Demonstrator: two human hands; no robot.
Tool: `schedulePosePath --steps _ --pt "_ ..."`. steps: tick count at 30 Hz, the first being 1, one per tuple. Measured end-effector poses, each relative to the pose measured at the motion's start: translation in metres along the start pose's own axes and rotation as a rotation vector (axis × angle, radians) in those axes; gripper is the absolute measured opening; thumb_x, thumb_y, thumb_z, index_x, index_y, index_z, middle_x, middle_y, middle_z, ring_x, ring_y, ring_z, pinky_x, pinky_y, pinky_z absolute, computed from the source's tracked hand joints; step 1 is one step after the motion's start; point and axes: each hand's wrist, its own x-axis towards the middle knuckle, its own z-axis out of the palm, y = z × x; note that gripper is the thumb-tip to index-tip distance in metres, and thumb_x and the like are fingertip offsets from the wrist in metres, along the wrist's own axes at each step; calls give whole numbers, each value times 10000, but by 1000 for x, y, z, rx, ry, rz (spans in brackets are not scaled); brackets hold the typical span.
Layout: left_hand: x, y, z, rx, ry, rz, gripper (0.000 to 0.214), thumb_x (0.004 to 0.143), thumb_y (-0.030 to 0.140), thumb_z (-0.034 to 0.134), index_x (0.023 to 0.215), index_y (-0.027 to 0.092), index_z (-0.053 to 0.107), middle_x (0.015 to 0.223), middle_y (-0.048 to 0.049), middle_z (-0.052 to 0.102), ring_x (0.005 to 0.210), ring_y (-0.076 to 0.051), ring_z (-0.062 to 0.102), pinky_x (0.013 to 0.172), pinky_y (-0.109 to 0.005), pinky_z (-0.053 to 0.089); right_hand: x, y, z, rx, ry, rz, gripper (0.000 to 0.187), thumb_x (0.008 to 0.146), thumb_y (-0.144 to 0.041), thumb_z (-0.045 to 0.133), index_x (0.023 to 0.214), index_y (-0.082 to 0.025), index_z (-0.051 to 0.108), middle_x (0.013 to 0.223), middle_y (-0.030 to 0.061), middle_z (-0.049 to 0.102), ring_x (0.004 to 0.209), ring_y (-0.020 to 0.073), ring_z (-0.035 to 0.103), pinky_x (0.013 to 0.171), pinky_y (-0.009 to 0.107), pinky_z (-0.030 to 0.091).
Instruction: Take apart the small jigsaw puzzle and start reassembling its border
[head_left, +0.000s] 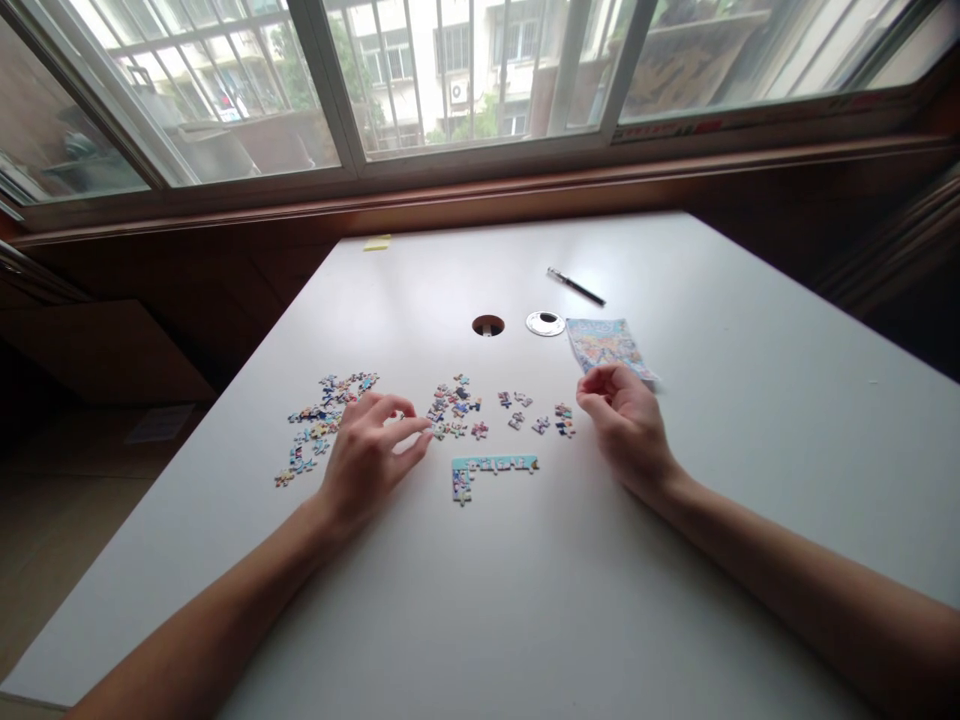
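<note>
My left hand (367,450) reaches over the table with its fingers apart. Its fingertips are at the left edge of a middle cluster of jigsaw puzzle pieces (452,405), and I see no piece between them. A larger pile of loose pieces (322,415) lies to its left, partly covered by the hand. My right hand (624,425) is closed with curled fingers, beside a small column of pieces (564,420); anything inside it is hidden. Between the hands, nearer to me, lies a joined L-shaped puzzle corner (460,480) with a light-blue edge.
A colourful picture sheet (607,345) lies just beyond my right hand. Farther back are a black pen (576,286), a round metal cover (545,323) and a cable hole (488,326) in the white table (510,600). A yellow sticker (377,243) marks the far edge, below a window.
</note>
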Motion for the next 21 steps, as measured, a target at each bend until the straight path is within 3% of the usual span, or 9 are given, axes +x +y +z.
schedulePosePath --steps 4,9,12,16,21 --pt "1 12 0 -17 -124 128 118 932 261 627 907 284 740 996 -13 707 972 -222 585 884 -411 388 0 1 0 -10 -4 4 74 757 -198 599 806 -222 550 791 15 571 709 182 511 660 336 389" --pt "-5 6 -15 -122 -252 240 113 948 225 608 909 264 706 982 -1 738 983 -212 602 890 -390 385 0 0 0 -32 -2 1 71 758 -194 590 815 -216 553 783 11 566 709 177 507 649 327 389" --pt "-6 4 -22 -182 -312 235 119 959 189 582 908 242 676 966 -1 739 939 -191 623 874 -375 404 -1 -1 0 -58 -14 -9 68 757 -193 590 812 -213 555 782 14 569 713 177 500 644 323 389" --pt "-7 7 -20 -285 -310 172 111 940 145 569 974 217 647 934 -21 713 887 -175 633 843 -343 468 -2 -4 0 -104 -38 -48 60 749 -192 578 800 -210 551 777 8 571 715 173 496 661 321 385" --pt "-10 13 -18 -410 -258 187 139 915 115 586 1009 198 645 998 -43 686 892 -150 645 813 -273 526 -2 -4 -1 -116 -60 -53 60 748 -185 559 803 -208 549 772 0 572 708 168 506 672 318 392"
